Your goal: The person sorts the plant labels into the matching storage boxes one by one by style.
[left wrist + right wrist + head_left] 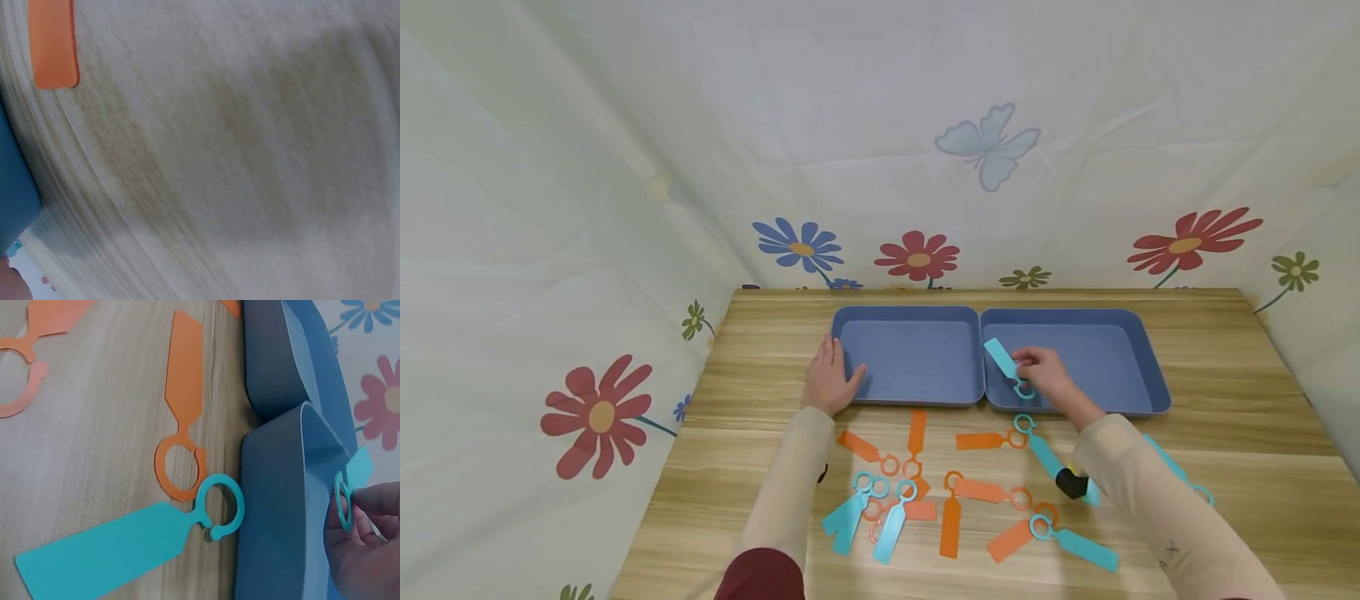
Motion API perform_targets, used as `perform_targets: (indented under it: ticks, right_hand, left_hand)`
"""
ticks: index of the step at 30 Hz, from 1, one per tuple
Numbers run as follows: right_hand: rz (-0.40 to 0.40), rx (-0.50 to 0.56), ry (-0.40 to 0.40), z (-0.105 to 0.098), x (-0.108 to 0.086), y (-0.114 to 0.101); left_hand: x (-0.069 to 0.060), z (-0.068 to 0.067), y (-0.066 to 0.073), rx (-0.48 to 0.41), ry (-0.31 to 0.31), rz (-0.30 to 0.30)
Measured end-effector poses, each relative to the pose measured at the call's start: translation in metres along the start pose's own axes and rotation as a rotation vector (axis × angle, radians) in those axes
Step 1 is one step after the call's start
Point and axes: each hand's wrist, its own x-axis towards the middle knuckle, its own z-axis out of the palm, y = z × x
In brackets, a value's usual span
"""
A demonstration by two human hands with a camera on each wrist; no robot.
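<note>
Over the left part of the right blue tray (pixel 1093 362), the right hand (pixel 1047 377) pinches a teal ring tag (pixel 1001 358) near its ring. In the right wrist view, the thumb and fingers of that hand (pixel 369 531) hold the teal tag (pixel 359 467) inside the tray's wall (pixel 272 506). The left hand (pixel 831 382) rests with straight fingers on the left rim of the left blue tray (pixel 910 358). Only a fingertip of the left hand (pixel 12 284) shows in the left wrist view, beside the blue tray (pixel 14 187).
Several orange tags (pixel 951 525) and teal tags (pixel 891 529) lie scattered on the wooden table (pixel 700 500) in front of the trays. A black object (pixel 1071 483) lies by the right forearm. A patterned cloth (pixel 880 150) hangs behind the table.
</note>
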Motion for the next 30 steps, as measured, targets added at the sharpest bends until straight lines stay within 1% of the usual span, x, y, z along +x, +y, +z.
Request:
perform_targets:
  ticks: [2,8,15,18,25,28,30]
  right_hand:
    - [0.020,0.002,0.021,-0.002,0.002,0.003]
    - [0.105,0.056,0.094,-0.004,0.006,0.013]
    - [0.172,0.091,0.165,-0.003,0.012,0.023]
    - [0.193,0.089,0.193,-0.002,0.014,0.026]
    - [0.232,0.029,0.271,0.003,0.017,0.026]
    - [0.229,-0.039,0.304,0.005,0.017,0.027]
    - [0.209,-0.089,0.319,0.005,0.017,0.027]
  left_hand:
    - [0.000,0.000,0.000,-0.002,0.001,0.001]
    - [-0.001,-0.003,0.002,-0.016,0.006,0.001]
    - [-0.002,-0.003,0.002,-0.008,0.001,-0.003]
    - [-0.002,-0.002,0.001,-0.011,0.004,-0.002]
    - [-0.001,-0.002,0.001,-0.010,0.011,0.001]
    - [-0.001,-0.002,0.001,-0.007,0.007,-0.001]
    - [-0.001,-0.003,0.001,-0.005,0.004,0.000]
